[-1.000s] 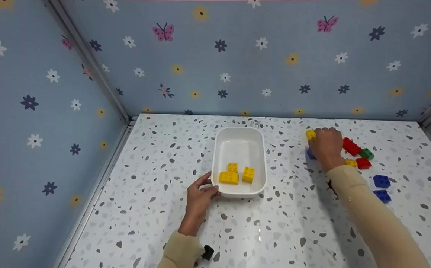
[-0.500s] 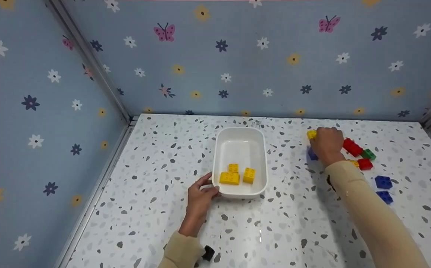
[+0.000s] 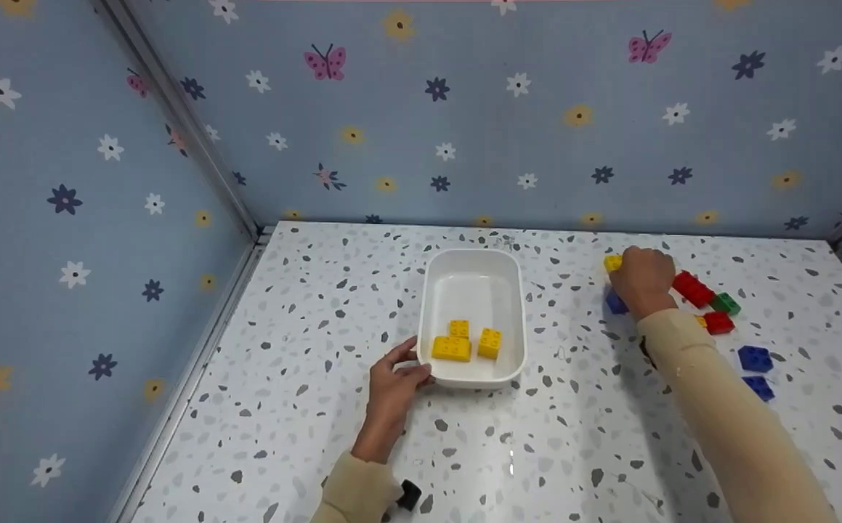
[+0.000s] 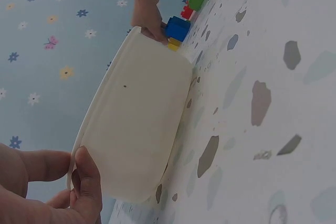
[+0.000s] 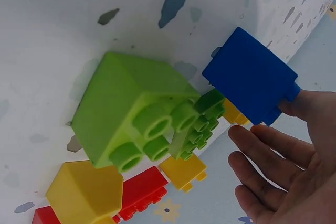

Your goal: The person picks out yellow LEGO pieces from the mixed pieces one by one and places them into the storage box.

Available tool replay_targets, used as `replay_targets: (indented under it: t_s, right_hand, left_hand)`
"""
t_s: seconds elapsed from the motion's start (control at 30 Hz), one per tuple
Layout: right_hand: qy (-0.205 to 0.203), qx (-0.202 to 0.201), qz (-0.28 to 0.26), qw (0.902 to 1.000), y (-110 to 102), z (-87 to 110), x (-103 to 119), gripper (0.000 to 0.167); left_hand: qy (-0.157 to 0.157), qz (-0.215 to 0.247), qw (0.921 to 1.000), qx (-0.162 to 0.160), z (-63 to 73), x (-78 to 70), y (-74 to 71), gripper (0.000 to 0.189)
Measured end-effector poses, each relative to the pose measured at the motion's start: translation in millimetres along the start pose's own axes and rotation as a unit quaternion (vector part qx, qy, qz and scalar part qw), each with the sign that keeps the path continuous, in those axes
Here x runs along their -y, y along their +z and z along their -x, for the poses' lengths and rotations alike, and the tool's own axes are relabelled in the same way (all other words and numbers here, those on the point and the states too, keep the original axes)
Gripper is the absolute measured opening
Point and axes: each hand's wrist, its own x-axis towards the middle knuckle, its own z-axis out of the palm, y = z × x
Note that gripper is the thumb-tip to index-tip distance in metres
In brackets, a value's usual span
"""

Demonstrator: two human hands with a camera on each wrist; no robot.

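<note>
My left hand (image 3: 391, 388) holds the near left corner of a white plastic tub (image 3: 473, 381), its thumb and fingers on the rim (image 4: 79, 140) in the left wrist view. Inside lie three yellow toy bricks (image 3: 452, 349). Out to the right, my right hand (image 3: 642, 276) is low over a group of bricks. A yellow brick (image 3: 612, 263) and a blue brick (image 3: 616, 301) show at its left side. In the right wrist view the fingers (image 5: 273, 156) are loosely extended, tips close to a yellow brick (image 5: 235, 113); the blue brick partly covers the thumb.
Red bricks (image 3: 693, 288), a green brick (image 3: 726, 303) and two blue bricks (image 3: 755, 359) lie right of my right hand. A light green brick (image 5: 131, 108) shows in the right wrist view. Flower-patterned walls (image 3: 464, 109) stand behind and left of the speckled table (image 3: 304, 312).
Both hands stay nearly in place. The head view shifts slightly, and my right sleeve now covers more of the yellow brick beside the red one.
</note>
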Motion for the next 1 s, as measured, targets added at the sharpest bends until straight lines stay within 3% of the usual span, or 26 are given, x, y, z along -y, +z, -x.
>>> replay_targets:
  t_s: [0.27,1.0]
  right_hand:
    - [0.004,-0.003,0.011,0.9999,0.1,-0.8,1.6,0.040]
    - [0.044,0.044,0.002,0.9981,-0.2,-5.7,3.2,0.046]
  left_hand:
    - [-0.006,-0.003,1.0000,0.000,1.6,-0.6,0.1,0.058]
    - [-0.003,-0.006,1.0000,0.000,-1.9,3.5,-0.6,0.056]
